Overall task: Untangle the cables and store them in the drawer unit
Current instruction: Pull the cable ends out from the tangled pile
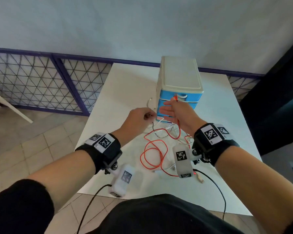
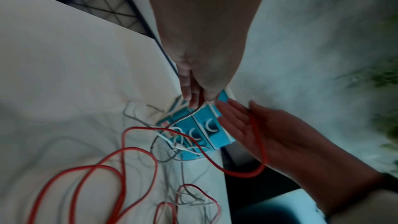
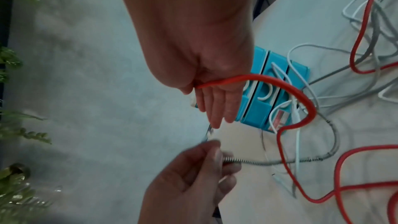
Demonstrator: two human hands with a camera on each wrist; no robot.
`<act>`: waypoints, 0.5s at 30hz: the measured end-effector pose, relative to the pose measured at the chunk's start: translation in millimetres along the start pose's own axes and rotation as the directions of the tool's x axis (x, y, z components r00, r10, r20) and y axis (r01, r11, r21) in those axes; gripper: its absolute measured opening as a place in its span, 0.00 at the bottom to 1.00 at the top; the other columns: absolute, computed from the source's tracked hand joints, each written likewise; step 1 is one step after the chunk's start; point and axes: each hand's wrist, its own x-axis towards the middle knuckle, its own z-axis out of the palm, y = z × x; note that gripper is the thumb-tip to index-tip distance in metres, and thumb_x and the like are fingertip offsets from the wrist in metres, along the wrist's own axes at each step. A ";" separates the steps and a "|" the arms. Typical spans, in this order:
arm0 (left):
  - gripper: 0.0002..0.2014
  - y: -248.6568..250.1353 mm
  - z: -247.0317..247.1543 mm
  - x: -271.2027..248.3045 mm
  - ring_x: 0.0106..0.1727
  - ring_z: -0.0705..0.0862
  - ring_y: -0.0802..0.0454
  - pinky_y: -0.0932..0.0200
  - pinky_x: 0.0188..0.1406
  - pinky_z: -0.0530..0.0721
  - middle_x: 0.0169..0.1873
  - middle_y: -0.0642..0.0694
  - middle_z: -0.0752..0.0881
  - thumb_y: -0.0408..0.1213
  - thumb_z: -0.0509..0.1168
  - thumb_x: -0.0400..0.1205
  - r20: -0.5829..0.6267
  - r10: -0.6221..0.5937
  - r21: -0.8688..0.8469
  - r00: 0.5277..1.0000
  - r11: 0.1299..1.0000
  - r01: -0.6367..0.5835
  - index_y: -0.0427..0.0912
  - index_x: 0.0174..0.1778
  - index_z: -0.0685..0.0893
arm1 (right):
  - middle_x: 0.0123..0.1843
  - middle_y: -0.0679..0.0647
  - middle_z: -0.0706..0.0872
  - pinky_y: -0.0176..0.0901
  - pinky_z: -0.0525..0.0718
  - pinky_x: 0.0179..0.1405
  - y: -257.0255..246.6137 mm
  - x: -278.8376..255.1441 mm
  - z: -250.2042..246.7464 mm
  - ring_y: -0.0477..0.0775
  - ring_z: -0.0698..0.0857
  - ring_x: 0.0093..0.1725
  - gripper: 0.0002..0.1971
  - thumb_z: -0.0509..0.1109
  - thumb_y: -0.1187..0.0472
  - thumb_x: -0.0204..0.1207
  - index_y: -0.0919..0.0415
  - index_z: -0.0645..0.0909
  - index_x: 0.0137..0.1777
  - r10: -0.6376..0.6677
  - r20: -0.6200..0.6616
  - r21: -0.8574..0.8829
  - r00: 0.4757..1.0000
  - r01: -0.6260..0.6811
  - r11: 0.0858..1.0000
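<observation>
A cream drawer unit (image 1: 179, 78) with blue drawers (image 2: 212, 135) stands at the far middle of the white table (image 1: 125, 81). In front of it lies a tangle of a red cable (image 1: 179, 132), a silver coiled cable (image 1: 161, 136) and thin white ones. My left hand (image 1: 148, 115) pinches the silver coiled cable (image 2: 189, 114) near its end, just left of the drawers. My right hand (image 1: 169, 107) is raised before the drawer fronts, fingers straight, thumb clamping the red cable (image 3: 280, 81), whose plug sticks up above the hand.
The table is small, and its left, right and near edges drop to a tiled floor. A purple mesh fence (image 1: 41, 85) runs behind it and a dark panel (image 1: 277, 98) stands at the right. Black cords trail from my wrist cameras.
</observation>
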 end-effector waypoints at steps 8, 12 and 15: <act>0.04 38.4 9.7 -6.3 0.42 0.84 0.54 0.66 0.50 0.82 0.40 0.50 0.87 0.30 0.68 0.79 0.324 0.244 -0.034 0.914 0.969 -0.247 0.38 0.46 0.88 | 0.32 0.55 0.84 0.39 0.84 0.31 -8.3 1.9 3.6 0.49 0.85 0.32 0.15 0.57 0.60 0.87 0.64 0.76 0.40 0.009 0.058 0.162 0.998 -0.018 0.987; 0.06 35.8 -2.2 1.0 0.49 0.88 0.52 0.60 0.53 0.85 0.48 0.48 0.89 0.31 0.63 0.83 0.483 0.049 -0.386 0.874 0.908 0.162 0.41 0.51 0.85 | 0.32 0.52 0.70 0.37 0.83 0.27 -5.4 0.0 -12.0 0.47 0.78 0.28 0.10 0.55 0.62 0.87 0.63 0.77 0.50 -0.001 -0.068 0.135 0.998 0.010 0.991; 0.07 11.5 -8.1 12.3 0.39 0.90 0.52 0.59 0.41 0.86 0.45 0.44 0.88 0.35 0.59 0.86 0.356 -0.199 -0.465 0.913 0.809 0.358 0.42 0.48 0.82 | 0.31 0.53 0.71 0.40 0.86 0.24 0.3 -7.2 -26.9 0.46 0.78 0.20 0.11 0.52 0.60 0.88 0.62 0.73 0.48 0.039 -0.087 0.202 0.995 -0.020 0.979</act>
